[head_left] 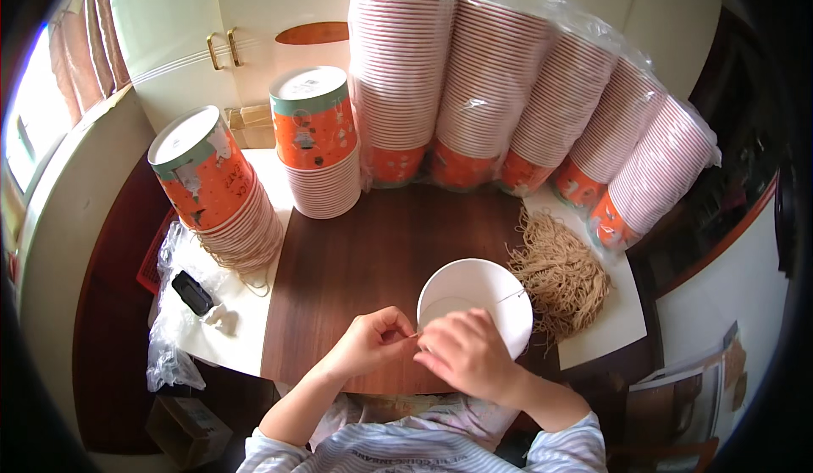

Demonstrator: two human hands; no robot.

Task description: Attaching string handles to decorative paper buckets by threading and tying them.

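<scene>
A white paper bucket (479,271) stands mouth up at the front of the brown table, its inside showing. A thin cord (511,294) crosses the inner wall at its right. My left hand (373,343) is at the bucket's left edge, thumb and forefinger pinched on a short bit of tan string (413,335). My right hand (468,353) reaches over the near rim with curled fingers, slightly blurred; its fingertips are close to the left hand's, and what they hold is hidden. Right of the bucket lies a loose heap of tan strings (561,278).
Tall stacks of nested buckets in clear plastic (487,83) line the back. An orange and green bucket stack (315,143) stands back left. Another stack (212,185), with strings hanging off it, leans at the left beside crumpled plastic (174,346) and a small black tray (192,293).
</scene>
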